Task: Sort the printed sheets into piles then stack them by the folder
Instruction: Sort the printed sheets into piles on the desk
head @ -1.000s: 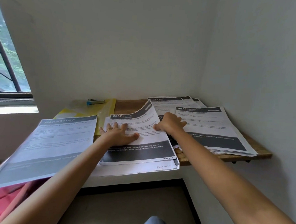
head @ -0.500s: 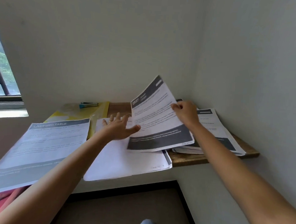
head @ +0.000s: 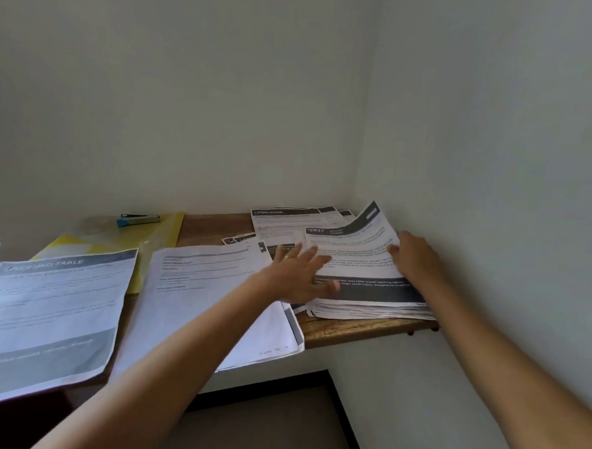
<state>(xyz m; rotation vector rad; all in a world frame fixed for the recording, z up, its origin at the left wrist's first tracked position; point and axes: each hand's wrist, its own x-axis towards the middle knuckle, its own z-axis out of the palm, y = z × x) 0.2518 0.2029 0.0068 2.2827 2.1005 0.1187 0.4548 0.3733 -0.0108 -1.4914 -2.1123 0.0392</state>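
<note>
A printed sheet headed 2937 (head: 354, 258) lies on top of the right pile (head: 369, 310), its far corner still curled up. My right hand (head: 414, 258) holds that sheet at its right edge, by the wall. My left hand (head: 298, 276) hovers with fingers spread at the sheet's left edge. A middle pile (head: 209, 288) with a mostly white top sheet sits left of it. Further left lies a "Dressing Table" pile (head: 53, 307). Behind the right pile is a "Living Room" pile (head: 287, 224). The yellow folder (head: 157, 234) lies at the back left.
A blue stapler (head: 138, 218) rests on the folder. The wooden shelf (head: 350, 330) ends just in front of the right pile. Walls close in the back and right sides. Several piles hang over the shelf's front edge.
My right hand has carried the 2937 sheet from the middle pile rightward and down onto the right pile. My left hand followed to the right, off the middle pile.
</note>
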